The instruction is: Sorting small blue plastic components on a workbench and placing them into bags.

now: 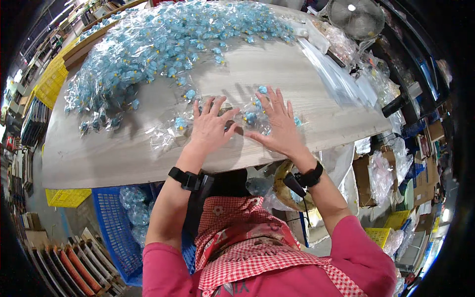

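Observation:
Both my hands hover or rest low over the near part of a pale wood-grain table (104,161). My left hand (210,127) is open, fingers spread, beside a small light-blue piece (180,122) with a yellow spot. Crumpled clear plastic wrappers (161,137) lie to its left. My right hand (278,123), also open, is over several more blue pieces (251,118), some partly hidden beneath it. Whether either palm touches the pieces, I cannot tell. Farther back spreads a large heap of blue pieces in clear plastic (163,47).
Flat clear plastic sleeves (339,74) lie along the table's right side, with a fan (356,19) behind. Below the table's near edge stands a blue crate (111,218) holding clear-wrapped items. A yellow crate (51,85) stands past the left edge.

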